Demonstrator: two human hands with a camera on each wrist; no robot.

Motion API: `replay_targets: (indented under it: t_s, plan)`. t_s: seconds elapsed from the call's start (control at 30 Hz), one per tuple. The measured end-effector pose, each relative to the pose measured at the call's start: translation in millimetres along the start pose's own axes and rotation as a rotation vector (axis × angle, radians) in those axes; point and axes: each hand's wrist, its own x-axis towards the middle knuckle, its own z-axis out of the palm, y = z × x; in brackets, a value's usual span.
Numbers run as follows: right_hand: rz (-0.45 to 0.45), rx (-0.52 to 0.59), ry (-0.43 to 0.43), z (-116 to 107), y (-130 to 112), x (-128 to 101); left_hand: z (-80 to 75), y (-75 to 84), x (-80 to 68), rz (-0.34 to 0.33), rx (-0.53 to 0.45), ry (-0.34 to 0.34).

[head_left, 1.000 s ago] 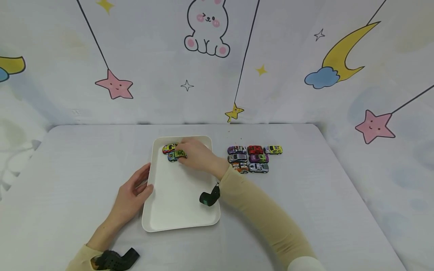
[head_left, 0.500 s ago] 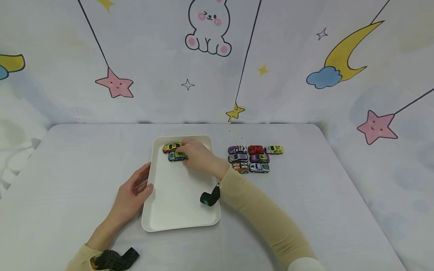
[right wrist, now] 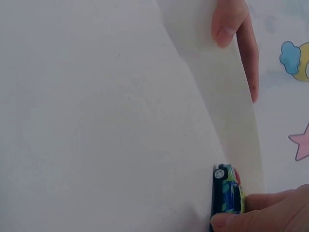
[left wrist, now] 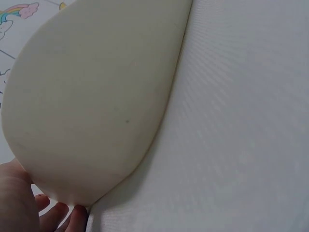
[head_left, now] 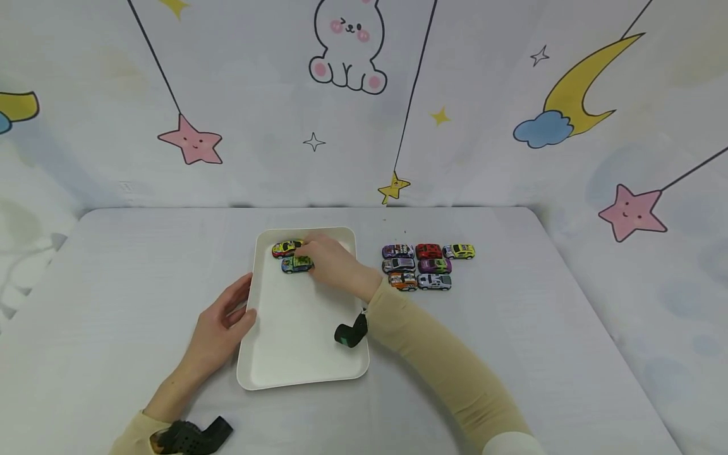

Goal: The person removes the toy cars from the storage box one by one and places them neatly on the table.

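Observation:
A white tray [head_left: 301,335] lies on the table, its left side held by my left hand [head_left: 218,325]. The thumb laps over the rim, and the fingers are against the outer wall, as the left wrist view partly shows. In the tray's far left corner sit two toy cars: a yellow and red toy car [head_left: 286,248] and, just in front of it, a green and blue toy car [head_left: 296,264]. My right hand [head_left: 335,264] pinches the green and blue car at its right end. In the right wrist view, the thumb [right wrist: 223,221] touches that car's end.
To the right of the tray, several toy cars stand close together in short rows, among them a red car [head_left: 429,251], a yellow car [head_left: 459,251] and an orange car [head_left: 402,281]. A patterned wall cloth [head_left: 256,126] rises behind the table [head_left: 142,272].
My right hand has shifted slightly to the right, and more of the yellow and red toy car shows. The left hand and the tray stay in place.

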Motion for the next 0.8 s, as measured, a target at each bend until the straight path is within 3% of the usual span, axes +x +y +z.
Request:
replay_targets:
  t_s: [0.8]
  plan:
    - [-0.024, -0.023, -0.017, 0.7, -4.6, -7.1, 1.6, 2.4, 0.5, 0.001, -0.001, 0.001]
